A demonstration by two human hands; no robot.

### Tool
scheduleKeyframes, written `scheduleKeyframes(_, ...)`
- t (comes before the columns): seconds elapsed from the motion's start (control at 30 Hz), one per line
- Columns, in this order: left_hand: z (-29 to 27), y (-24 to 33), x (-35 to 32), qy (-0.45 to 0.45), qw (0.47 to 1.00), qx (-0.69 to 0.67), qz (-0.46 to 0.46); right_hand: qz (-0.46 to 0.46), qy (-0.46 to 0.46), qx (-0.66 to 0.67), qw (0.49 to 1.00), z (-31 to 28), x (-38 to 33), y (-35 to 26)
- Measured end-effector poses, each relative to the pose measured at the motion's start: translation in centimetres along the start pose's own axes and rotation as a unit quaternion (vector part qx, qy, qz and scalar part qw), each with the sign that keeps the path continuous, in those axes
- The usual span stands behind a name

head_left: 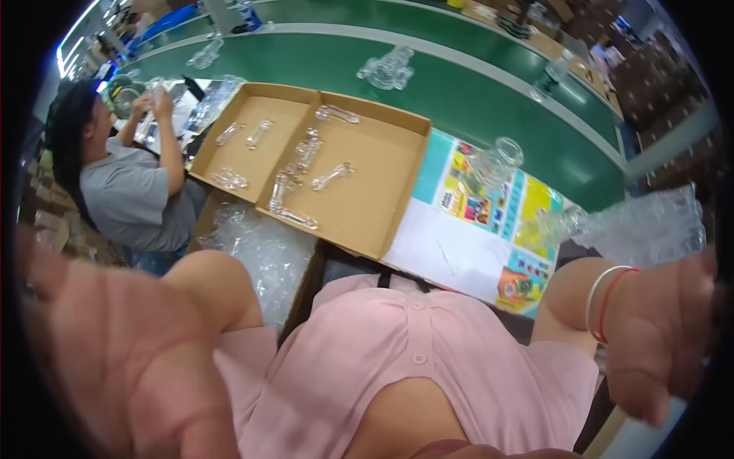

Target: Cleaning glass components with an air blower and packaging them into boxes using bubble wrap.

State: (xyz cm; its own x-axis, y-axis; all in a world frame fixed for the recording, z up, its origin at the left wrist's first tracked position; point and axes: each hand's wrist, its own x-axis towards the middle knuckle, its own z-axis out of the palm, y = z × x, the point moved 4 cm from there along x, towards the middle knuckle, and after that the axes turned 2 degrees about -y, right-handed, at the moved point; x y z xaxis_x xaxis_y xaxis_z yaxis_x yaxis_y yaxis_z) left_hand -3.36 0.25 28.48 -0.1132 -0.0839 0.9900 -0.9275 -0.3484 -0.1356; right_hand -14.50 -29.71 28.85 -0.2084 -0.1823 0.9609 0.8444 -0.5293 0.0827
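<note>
Up close to the camera, both hands sit low in the frame and well apart from the work surface ahead. The left hand (115, 344) is spread wide, palm toward the lens and fingers loose, holding nothing. The right hand (661, 336), with a white and a red bangle at the wrist, is curled at the far right edge; whether it grips anything I cannot tell, though a pale flat edge (612, 432) shows just below it. The nearest thing to either hand is the crumpled clear plastic bag of glass pieces (642, 222), which lies just above and slightly left of the right hand, its long axis running roughly left to right, toward a clear glass jar (493, 164) on the colourful printed sheet (489, 206). So the right hand is by far the nearer one (the left would have to cross the whole lap). Further forward and to the left lies an open flat cardboard box (367, 206) holding several clear glass pieces (306, 149), beside the green conveyor belt (474, 99), where another person (126, 183) sits handling glassware.
</note>
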Motion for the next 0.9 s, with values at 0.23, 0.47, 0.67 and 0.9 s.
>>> scheduleKeyframes(0.23,2.1,1.4,-0.4,0.061,0.991,-0.116,-0.012,-0.002,-0.049,0.0,0.999,-7.4,4.7,-2.9)
scheduleKeyframes(0.47,4.2,-0.4,6.6,0.218,0.95,-0.158,0.156,-0.185,-0.063,0.09,0.977,-7.3,8.5,-8.8)
scheduleKeyframes(0.67,3.1,-0.7,12.8,0.384,0.842,-0.163,0.343,-0.397,-0.119,0.179,0.892,-8.0,7.6,-12.0)
scheduleKeyframes(0.9,2.4,1.5,8.8,0.309,0.878,-0.216,0.295,-0.262,-0.121,0.228,0.93,-8.7,7.5,-11.8)
